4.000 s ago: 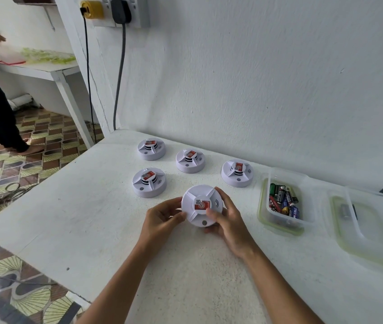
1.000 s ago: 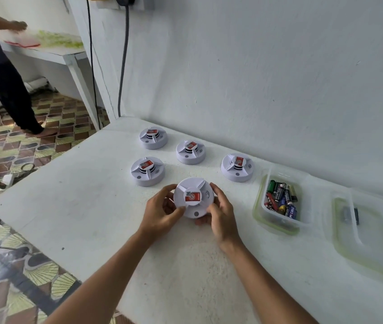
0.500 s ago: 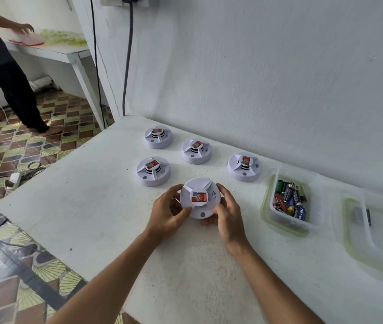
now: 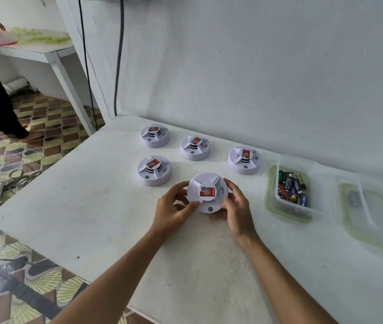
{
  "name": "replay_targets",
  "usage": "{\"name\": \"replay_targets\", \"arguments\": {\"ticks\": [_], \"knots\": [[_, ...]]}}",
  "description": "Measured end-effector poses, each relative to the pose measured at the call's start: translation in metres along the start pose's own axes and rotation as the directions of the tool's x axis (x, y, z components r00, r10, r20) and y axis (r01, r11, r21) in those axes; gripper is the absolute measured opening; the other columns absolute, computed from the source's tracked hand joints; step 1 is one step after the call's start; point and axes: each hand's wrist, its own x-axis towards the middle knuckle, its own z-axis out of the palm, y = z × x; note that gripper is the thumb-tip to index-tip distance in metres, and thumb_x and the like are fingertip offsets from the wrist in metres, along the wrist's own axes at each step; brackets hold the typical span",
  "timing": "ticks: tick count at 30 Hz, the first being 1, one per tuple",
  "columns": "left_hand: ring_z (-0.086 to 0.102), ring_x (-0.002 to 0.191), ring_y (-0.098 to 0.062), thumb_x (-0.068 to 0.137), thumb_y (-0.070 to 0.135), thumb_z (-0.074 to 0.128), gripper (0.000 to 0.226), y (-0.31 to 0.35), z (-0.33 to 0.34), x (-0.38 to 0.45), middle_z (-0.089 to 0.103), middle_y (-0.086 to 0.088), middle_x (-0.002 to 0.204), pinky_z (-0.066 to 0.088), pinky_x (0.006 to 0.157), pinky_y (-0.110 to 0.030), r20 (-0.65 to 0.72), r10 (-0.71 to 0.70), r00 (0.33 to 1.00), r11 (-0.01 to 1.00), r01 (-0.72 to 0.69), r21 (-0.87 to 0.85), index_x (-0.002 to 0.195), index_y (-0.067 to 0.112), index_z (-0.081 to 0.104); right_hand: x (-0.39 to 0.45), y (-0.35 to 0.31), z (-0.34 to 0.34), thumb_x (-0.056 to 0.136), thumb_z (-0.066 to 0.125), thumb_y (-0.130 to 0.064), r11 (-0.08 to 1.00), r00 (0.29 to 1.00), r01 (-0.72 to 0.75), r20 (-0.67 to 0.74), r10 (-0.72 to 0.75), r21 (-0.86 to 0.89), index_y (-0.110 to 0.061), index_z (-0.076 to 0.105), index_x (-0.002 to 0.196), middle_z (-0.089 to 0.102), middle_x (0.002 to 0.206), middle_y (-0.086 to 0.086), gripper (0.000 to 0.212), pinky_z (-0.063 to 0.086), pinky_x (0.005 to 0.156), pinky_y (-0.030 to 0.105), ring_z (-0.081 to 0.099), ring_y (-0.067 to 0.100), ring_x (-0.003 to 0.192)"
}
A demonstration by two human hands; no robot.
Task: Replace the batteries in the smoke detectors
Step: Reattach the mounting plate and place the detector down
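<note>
Both hands hold one smoke detector [image 4: 207,192] at the middle of the counter [image 4: 92,206], tipped up toward the head camera: the left hand [image 4: 174,210] curls its fingers [image 4: 191,205] round the left rim, and the right hand [image 4: 238,212] curls round the right rim and underneath, a two-sided grip that probably serves to twist the cover off its base. Four other detectors [image 4: 154,170] sit face-up toward the counter's far edge, seemingly awaiting their turn. The open tub of batteries [image 4: 292,187] stands near the right hand, handy for the swap, with its lid [image 4: 373,209] toward the right edge.
</note>
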Motion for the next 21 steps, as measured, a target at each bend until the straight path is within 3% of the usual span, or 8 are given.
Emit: {"name": "replay_targets", "arguments": {"ticks": [4, 7, 11, 16, 19, 21], "knots": [[0.070, 0.089, -0.011, 0.077, 0.025, 0.076, 0.048, 0.000, -0.001, -0.001, 0.073, 0.000, 0.102, 0.057, 0.071, -0.023, 0.015, -0.019, 1.000, 0.999, 0.020, -0.044, 0.123, 0.017, 0.062, -0.002, 0.002, 0.002, 0.086, 0.049, -0.005, 1.000, 0.999, -0.018, -0.040, 0.017, -0.019, -0.029, 0.058, 0.126, 0.069, 0.111, -0.001, 0.047, 0.059, 0.076, 0.050, 0.066, 0.024, 0.103], [0.072, 0.089, -0.016, 0.077, 0.028, 0.076, 0.050, -0.004, -0.003, 0.000, 0.072, 0.000, 0.106, 0.059, 0.078, -0.031, 0.039, -0.057, 0.998, 0.993, 0.061, -0.100, 0.124, 0.018, 0.062, -0.005, 0.002, 0.004, 0.079, 0.052, -0.020, 0.996, 0.997, -0.039, -0.068, 0.034, -0.076, -0.030, 0.054, 0.130, 0.071, 0.108, -0.002, 0.053, 0.055, 0.086, 0.052, 0.067, 0.020, 0.102], [0.072, 0.091, -0.022, 0.077, 0.026, 0.076, 0.049, -0.003, -0.008, 0.001, 0.072, 0.000, 0.108, 0.058, 0.083, -0.040, 0.099, -0.094, 0.991, 0.978, 0.110, -0.175, 0.123, 0.021, 0.062, -0.010, -0.002, 0.008, 0.076, 0.053, -0.022, 0.994, 0.995, -0.023, -0.100, 0.012, -0.107, -0.029, 0.056, 0.129, 0.073, 0.103, -0.003, 0.053, 0.056, 0.086, 0.048, 0.068, 0.016, 0.098], [0.067, 0.101, -0.041, 0.070, 0.018, 0.078, 0.054, -0.001, -0.019, 0.016, 0.068, -0.016, 0.115, 0.054, 0.090, -0.053, 0.223, -0.201, 0.954, 0.867, 0.279, -0.413, 0.122, 0.017, 0.065, -0.014, -0.006, 0.019, 0.073, 0.058, -0.022, 0.989, 0.994, 0.027, -0.099, -0.042, -0.147, -0.035, 0.063, 0.115, 0.070, 0.108, -0.007, 0.044, 0.055, 0.086, 0.049, 0.065, 0.016, 0.101], [0.067, 0.101, -0.040, 0.072, 0.014, 0.076, 0.053, 0.004, -0.024, 0.027, 0.067, -0.021, 0.117, 0.056, 0.084, -0.045, 0.322, -0.226, 0.920, 0.823, 0.357, -0.442, 0.124, 0.013, 0.064, -0.014, -0.012, 0.029, 0.070, 0.071, -0.028, 0.946, 0.991, 0.096, -0.058, -0.120, -0.310, -0.037, 0.041, 0.136, 0.042, 0.142, -0.010, 0.073, 0.045, 0.100, 0.022, 0.044, 0.005, 0.128], [0.069, 0.097, -0.036, 0.073, 0.012, 0.075, 0.050, 0.011, -0.026, 0.035, 0.069, -0.021, 0.113, 0.057, 0.076, -0.039, 0.365, -0.219, 0.905, 0.826, 0.371, -0.425, 0.122, 0.013, 0.066, -0.004, -0.015, 0.035, 0.069, 0.080, -0.041, 0.818, 0.984, 0.151, 0.007, -0.177, -0.555, -0.032, 0.031, 0.146, 0.023, 0.152, -0.006, 0.092, 0.036, 0.108, 0.027, 0.026, 0.008, 0.138]]}}
